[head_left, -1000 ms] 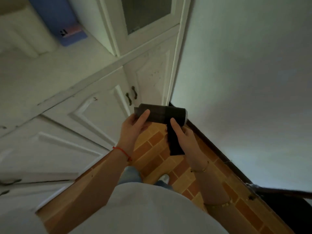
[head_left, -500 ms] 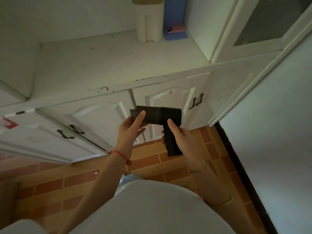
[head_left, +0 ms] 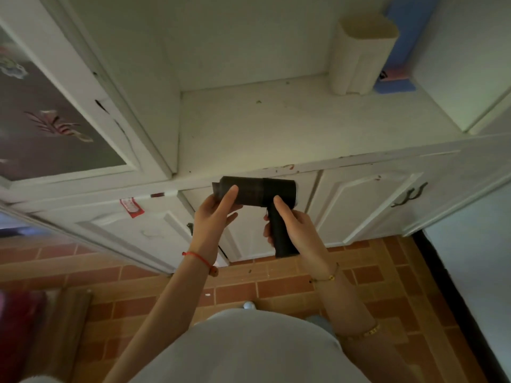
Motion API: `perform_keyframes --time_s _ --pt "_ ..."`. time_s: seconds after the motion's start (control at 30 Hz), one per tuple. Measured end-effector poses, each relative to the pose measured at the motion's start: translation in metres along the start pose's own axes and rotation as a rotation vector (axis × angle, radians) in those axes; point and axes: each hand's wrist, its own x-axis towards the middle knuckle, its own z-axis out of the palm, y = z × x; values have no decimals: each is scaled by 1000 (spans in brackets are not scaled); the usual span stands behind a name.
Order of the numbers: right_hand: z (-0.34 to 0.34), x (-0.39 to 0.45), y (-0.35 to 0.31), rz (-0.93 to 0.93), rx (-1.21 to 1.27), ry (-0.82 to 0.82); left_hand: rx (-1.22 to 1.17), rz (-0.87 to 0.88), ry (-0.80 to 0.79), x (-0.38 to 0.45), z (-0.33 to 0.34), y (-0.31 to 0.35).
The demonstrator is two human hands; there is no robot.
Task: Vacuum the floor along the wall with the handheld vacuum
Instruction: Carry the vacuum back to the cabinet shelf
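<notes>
The left hand (head_left: pixel 214 217) is wrapped around the front end of the vacuum (head_left: pixel 257 193), index finger laid straight along the barrel. The handle is gripped by the right hand (head_left: pixel 297 228), fingers curled round it, index resting up the back. So the vacuum is held at chest height, barrel sideways, in front of the white cabinet (head_left: pixel 359 205), well above the brick-tile floor (head_left: pixel 276 291).

Handheld vacuum (head_left: pixel 258 193): dark matt plastic, smooth body & grip. Cabinet (head_left: pixel 359 205): white painted wood, paint chipped & scuffed along the edge; door handles (head_left: pixel 409 194) dark metal. Floor (head_left: pixel 276 288): brick-pattern tile, terracotta, low sheen. Wall (head_left: pixel 470 272): smooth matt paint w/ dark baseboard. Cream container (head_left: pixel 359 53) on the shelf: smooth, prob. plastic.
</notes>
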Motion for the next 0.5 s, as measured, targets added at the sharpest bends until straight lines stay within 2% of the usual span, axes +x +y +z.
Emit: perform_keyframes --time_s 0.2,0.5 --pt "35 19 -23 5 -44 -1 -19 15 -3 29 -31 19" --pt "37 67 -67 -35 -180 0 -75 35 4 79 -22 47"
